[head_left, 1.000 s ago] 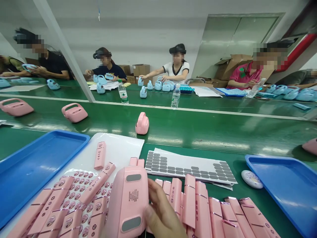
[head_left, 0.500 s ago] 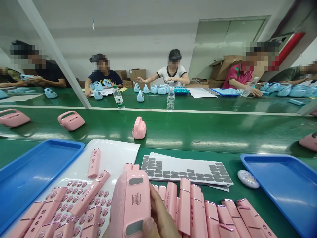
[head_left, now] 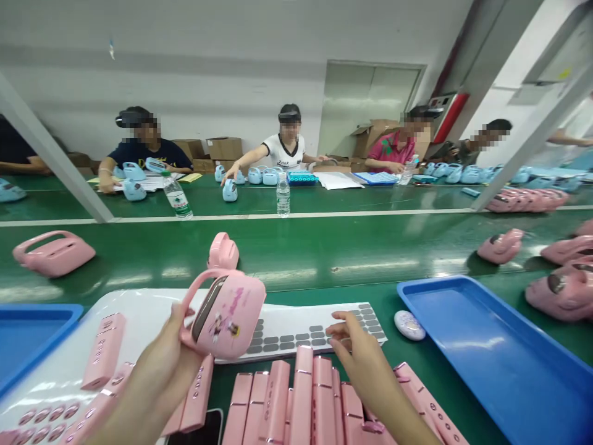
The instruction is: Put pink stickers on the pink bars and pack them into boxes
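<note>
The green table (head_left: 424, 353) spreads out before me, and across it a person in a white top (head_left: 287, 151) has a hand at a blue case (head_left: 229, 191). On my side a blue tray (head_left: 491, 358) stands at the right, and part of another tray (head_left: 28, 334) shows at the left. Between them lie a glossy white sheet (head_left: 143, 303) and, beside it, a card (head_left: 296, 315) with rows of grey pads (head_left: 287, 339). My left grip (head_left: 175, 349) is wrapped round the handle side of a pink case (head_left: 238, 315) — I hold it up in front of sheet and card, tilted, its printed face turned my way. My right grip (head_left: 356, 346) is free, its fingers loosely bent before the right part of the card — I cannot tell whether they touch it. Pink bars (head_left: 303, 395) lie side by side between me and the card, and a further bar (head_left: 104, 351) rests on the white sheet. A pale round disc (head_left: 410, 326) sits just beside the right tray, and shiny buttons (head_left: 42, 415) dot the near left of the sheet.
</note>
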{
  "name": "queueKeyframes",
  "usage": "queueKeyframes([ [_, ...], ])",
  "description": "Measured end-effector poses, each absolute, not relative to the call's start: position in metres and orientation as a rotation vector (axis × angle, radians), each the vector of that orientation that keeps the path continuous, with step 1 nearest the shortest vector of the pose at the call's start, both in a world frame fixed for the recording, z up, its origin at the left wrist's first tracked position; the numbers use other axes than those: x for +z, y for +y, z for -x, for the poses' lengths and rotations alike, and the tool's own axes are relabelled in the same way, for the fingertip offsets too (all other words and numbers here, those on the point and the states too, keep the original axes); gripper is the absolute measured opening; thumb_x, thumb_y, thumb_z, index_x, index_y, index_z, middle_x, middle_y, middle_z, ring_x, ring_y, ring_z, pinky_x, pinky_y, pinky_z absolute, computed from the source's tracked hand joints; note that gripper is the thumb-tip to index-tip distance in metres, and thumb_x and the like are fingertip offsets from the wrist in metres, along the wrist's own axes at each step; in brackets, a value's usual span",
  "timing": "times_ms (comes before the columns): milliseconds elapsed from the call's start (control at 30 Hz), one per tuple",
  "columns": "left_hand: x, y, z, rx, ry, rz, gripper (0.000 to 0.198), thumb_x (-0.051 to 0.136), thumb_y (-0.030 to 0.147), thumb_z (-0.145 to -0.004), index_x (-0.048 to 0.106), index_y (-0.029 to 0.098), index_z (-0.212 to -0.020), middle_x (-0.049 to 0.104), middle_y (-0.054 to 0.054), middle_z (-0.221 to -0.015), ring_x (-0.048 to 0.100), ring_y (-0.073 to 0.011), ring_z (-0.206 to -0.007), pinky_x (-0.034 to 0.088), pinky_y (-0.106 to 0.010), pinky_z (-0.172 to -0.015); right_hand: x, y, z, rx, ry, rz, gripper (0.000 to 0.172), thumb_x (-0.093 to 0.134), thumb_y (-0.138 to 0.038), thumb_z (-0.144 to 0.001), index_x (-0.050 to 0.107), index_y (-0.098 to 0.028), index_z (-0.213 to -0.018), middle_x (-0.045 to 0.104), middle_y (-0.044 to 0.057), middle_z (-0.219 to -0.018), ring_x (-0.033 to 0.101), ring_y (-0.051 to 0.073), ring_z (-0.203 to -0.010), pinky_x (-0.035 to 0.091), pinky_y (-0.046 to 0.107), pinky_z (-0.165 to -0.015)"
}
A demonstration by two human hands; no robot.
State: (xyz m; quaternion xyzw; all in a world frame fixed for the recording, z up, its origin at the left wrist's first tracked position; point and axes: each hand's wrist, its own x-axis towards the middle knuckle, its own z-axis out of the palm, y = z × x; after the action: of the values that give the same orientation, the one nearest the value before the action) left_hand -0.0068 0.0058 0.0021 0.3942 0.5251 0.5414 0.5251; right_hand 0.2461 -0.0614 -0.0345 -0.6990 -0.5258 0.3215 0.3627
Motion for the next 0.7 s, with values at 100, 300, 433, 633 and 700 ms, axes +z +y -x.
queueKeyframes([
  [100, 0.007, 0.074, -0.019, 1.337, 1.277, -1.217, 0.046, 0.040, 0.060, -0.083, 0.054, 0.022, -0.104, 0.060, -0.003, -0.088, 0.058, -0.0193, -0.081, 0.048, -0.034, -0.069, -0.052, -0.045, -0.276, 0.689, -1.356, 1.928, 0.040, 0.048, -0.006, -0.069, 0.047, -0.017, -0.108, 0.066, 0.006, -0.089, 0.061, 0.020, -0.084, 0.046, 0.033, -0.080],
  [300, -0.014, 0.163, -0.082, 1.109, 1.190, -1.797, 0.021, 0.052, 0.035, -0.086, 0.057, 0.015, -0.087, 0.058, -0.001, -0.082, 0.056, -0.0163, -0.078, 0.045, -0.038, -0.078, -0.080, -0.038, -0.274, 0.600, -1.390, 1.956, 0.048, 0.048, 0.003, -0.062, 0.051, -0.018, -0.105, 0.062, 0.003, -0.086, 0.059, 0.019, -0.080, 0.044, 0.030, -0.078],
  [433, -0.029, 0.191, -0.099, 0.965, 1.233, -1.955, 0.022, 0.050, 0.033, -0.088, 0.059, 0.014, -0.092, 0.062, -0.003, -0.086, 0.060, -0.0166, -0.079, 0.048, -0.039, -0.078, -0.086, -0.029, -0.280, 0.635, -1.381, 1.988, 0.042, 0.051, 0.005, -0.053, 0.052, -0.019, -0.088, 0.062, -0.001, -0.075, 0.056, 0.016, -0.068, 0.042, 0.026, -0.066],
  [633, -0.016, 0.200, -0.072, 1.076, 1.418, -2.183, 0.038, 0.052, 0.031, -0.086, 0.049, 0.015, -0.121, 0.041, -0.012, -0.138, 0.023, -0.0278, -0.134, 0.017, -0.054, -0.108, -0.078, -0.026, -0.289, 0.696, -1.412, 1.956, 0.019, 0.053, -0.005, -0.062, 0.061, -0.021, -0.067, 0.058, -0.003, -0.063, 0.055, 0.016, -0.064, 0.040, 0.025, -0.062],
  [700, -0.009, 0.200, -0.045, 1.146, 1.572, -2.152, 0.051, 0.053, 0.028, -0.085, 0.038, 0.018, -0.132, 0.014, -0.009, -0.151, -0.002, -0.0303, -0.138, 0.001, -0.058, -0.109, -0.070, -0.027, -0.289, 0.722, -1.380, 1.903, 0.015, 0.053, -0.014, -0.069, 0.066, -0.021, -0.068, 0.061, 0.002, -0.077, 0.057, 0.017, -0.068, 0.043, 0.027, -0.064],
])
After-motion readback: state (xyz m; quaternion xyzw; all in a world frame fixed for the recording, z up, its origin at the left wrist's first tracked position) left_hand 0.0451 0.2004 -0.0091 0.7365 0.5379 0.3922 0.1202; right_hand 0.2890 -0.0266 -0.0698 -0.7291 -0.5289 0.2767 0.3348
